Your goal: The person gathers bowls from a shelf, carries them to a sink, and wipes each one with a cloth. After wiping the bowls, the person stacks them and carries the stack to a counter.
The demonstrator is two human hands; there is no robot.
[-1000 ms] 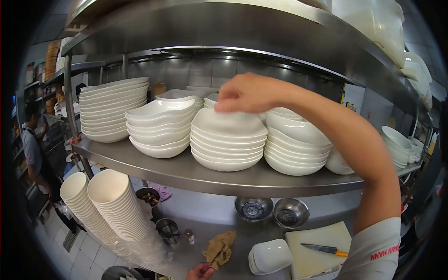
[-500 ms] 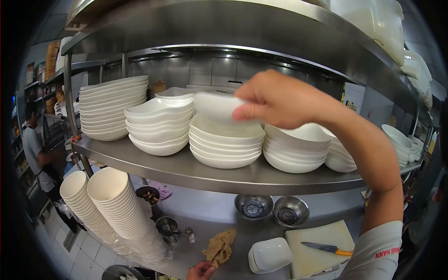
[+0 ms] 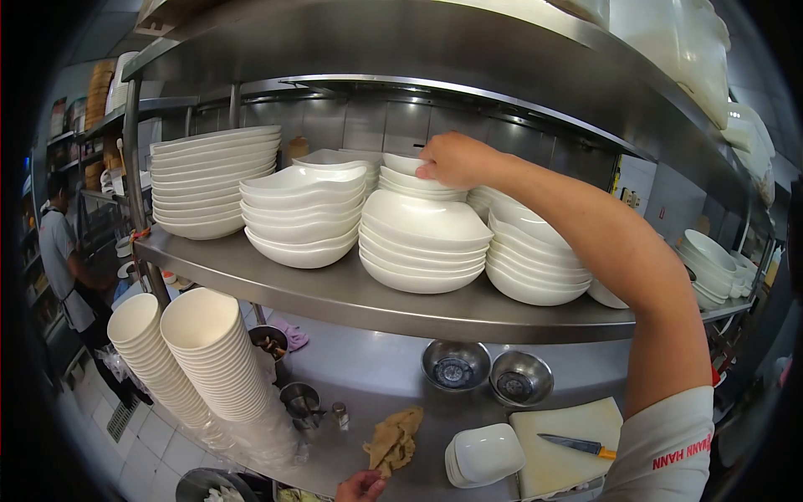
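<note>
High on the steel shelf, my right hand (image 3: 458,161) pinches the rim of a small white dish (image 3: 403,164). This dish rests on top of a stack of similar dishes (image 3: 418,186), behind the front stack of white bowls (image 3: 425,219). Fingertips on the dish's far side are hidden. At the bottom edge, my left hand (image 3: 361,486) is closed on the corner of a crumpled brown cloth (image 3: 394,441) lying on the counter. Small white square dishes (image 3: 487,454) are stacked to the right of the cloth.
A knife (image 3: 577,444) lies on a white cutting board (image 3: 562,422) at lower right. Two metal bowls (image 3: 456,366) sit under the shelf's front edge (image 3: 376,311). Tall stacks of paper cups (image 3: 205,335) stand at left. Another person (image 3: 63,259) is at the far left.
My right hand has carried the small white dish back and set it onto the rear stack. My left hand keeps hold of the cloth in nearly the same spot.
</note>
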